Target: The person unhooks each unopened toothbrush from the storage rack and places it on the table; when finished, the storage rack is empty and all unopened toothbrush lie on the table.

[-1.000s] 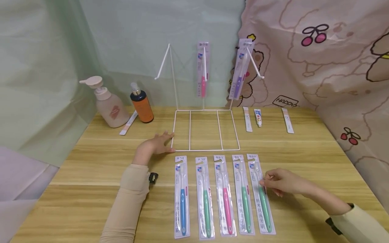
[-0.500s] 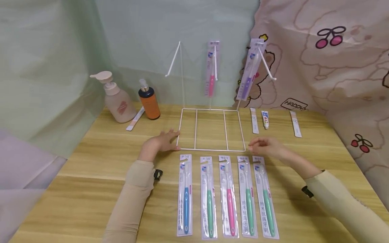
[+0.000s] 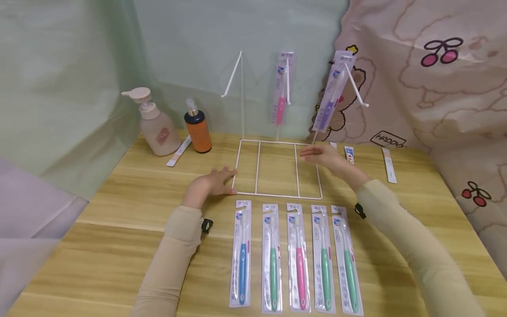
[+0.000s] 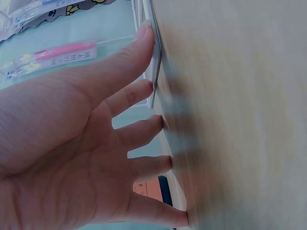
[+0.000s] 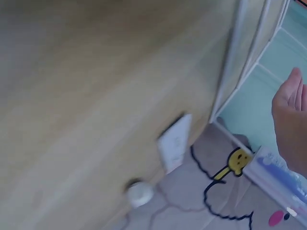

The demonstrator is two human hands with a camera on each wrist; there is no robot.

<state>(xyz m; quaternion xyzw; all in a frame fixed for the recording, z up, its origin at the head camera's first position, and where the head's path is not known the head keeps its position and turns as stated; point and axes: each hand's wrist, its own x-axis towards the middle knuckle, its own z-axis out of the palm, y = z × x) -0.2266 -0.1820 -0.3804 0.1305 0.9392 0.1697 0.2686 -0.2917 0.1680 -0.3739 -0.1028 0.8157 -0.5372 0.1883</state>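
Note:
My left hand (image 3: 214,181) rests at the left front corner of a white wire display rack (image 3: 277,195). In the left wrist view its fingers are spread, tips on the table, with the thumb (image 4: 139,48) against the wire. My right hand (image 3: 322,158) holds nothing, fingers fairly straight, over the right side of the rack's base. A packaged pink toothbrush (image 3: 280,110) hangs on the middle hook, and a packaged purple toothbrush (image 3: 326,115) on the right hook. The left hook (image 3: 232,75) carries nothing.
In front of the rack lie several packaged toothbrushes: blue (image 3: 243,273), pink (image 3: 301,277) and green (image 3: 274,279). A pump bottle (image 3: 158,132) and an orange bottle (image 3: 199,134) stand back left. Behind my right hand are a small toothpaste tube (image 3: 349,154) and slim white packets (image 3: 389,165).
My right hand has left the rightmost green toothbrush and moved forward and left, over the rack's base. The left hand stays at the rack corner. The head view has shifted slightly.

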